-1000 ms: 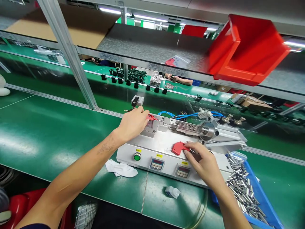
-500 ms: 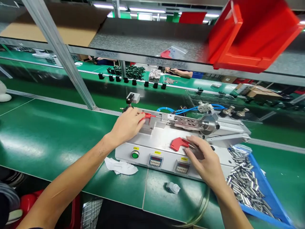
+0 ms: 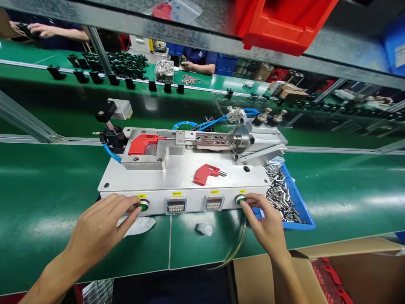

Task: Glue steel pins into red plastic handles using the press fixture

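Under both hands: left hand open, fingertip on left button; right hand open, fingertip on right button. Machine long axis left-right.

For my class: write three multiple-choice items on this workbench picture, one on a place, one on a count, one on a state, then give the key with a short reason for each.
1. Where does the loose red plastic part lie?
A. in the blue tray
B. on the machine's top plate, near the front
C. on the green belt

2. How many green push buttons are on the machine's front panel?
A. two
B. one
C. four

3. What are the person's hands doing?
A. both lifted off the machine
B. both holding red parts
C. each with a fingertip on a green button

Key: B, the part rests on the metal top plate, apart from the blue tray. A, one green button at the left end and one green button at the right. C, the left hand touches the left button and the right hand the right one.
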The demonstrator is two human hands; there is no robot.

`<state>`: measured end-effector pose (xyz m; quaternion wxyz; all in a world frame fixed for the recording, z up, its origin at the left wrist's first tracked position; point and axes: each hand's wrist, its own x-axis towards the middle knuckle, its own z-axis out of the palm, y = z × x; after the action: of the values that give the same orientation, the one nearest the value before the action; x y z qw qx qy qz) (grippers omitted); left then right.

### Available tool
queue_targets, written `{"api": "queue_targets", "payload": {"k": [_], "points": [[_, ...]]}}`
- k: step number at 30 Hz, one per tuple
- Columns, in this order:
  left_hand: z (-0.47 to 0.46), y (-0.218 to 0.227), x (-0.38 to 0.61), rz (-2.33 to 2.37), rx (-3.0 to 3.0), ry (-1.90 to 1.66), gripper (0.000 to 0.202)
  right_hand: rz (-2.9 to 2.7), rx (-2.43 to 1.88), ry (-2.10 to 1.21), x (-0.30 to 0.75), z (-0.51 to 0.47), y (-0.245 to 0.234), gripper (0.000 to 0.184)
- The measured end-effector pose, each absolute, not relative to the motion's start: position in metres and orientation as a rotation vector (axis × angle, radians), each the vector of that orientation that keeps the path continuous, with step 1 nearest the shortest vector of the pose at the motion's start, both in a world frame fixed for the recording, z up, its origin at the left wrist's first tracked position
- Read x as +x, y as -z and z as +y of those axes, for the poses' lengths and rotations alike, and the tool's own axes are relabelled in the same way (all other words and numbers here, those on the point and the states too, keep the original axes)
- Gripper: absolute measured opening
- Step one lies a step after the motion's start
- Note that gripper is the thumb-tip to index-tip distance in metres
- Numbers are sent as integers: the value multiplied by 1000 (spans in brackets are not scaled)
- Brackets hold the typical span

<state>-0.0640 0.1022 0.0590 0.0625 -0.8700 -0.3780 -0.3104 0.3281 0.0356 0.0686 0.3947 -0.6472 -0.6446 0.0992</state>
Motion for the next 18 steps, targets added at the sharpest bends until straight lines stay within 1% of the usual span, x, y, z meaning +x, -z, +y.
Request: {"api": "queue_targets", "payload": {"k": [3,8,12,16,18], "points": [[100,-63,-59,-1201,-2604,899,24,-1587,-1631,-309,328,37,-70,21],[94,-56,-50,-1355,-2512,960,16,-1460,-1694,-433,331,41,-71,30],[92,-51,-47,-1428,-2520,960,19,-1443,-1678,-553,333,47,-71,36],[91,-52,-49,-1494,-2526,973,22,-1466,-1676,-487,331,49,-69,34],[89,-56,-52,-1541,-2558,963,23,-1468,-1653,-496,330,46,-68,36]]}}
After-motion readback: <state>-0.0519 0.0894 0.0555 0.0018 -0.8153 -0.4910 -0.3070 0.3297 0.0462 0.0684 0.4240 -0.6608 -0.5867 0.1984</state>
